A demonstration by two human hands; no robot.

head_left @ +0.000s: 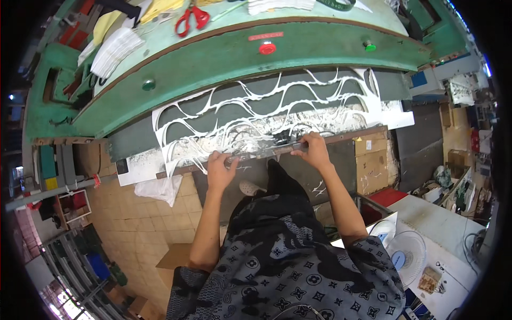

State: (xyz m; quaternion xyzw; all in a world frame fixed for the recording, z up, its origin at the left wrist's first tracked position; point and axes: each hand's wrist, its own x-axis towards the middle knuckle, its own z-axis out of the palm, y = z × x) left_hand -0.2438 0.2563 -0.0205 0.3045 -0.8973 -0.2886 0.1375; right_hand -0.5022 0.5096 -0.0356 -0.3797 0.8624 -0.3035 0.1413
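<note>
In front of me a white sheet (373,104) with rows of wavy cut-outs lies across a dark, white-speckled flat board (330,120). Narrow white strands hang between its openings, and some droop over the board's front edge. My left hand (221,169) has its fingers curled over that brown front edge (346,137), thumb toward the right. To its right, my right hand (316,151) pinches the same edge with thumb and bent fingers. Between the hands lies a greyish, shiny patch (261,151), too unclear to name. The undersides of both grips are hidden.
Behind the sheet runs a green machine beam (213,58) with a red button (267,48) and a green button (369,46). Above it lie red-handled scissors (192,20) and a white stack (116,55). A white fan (406,257) stands at lower right; a cardboard box (370,165) is beyond my right hand.
</note>
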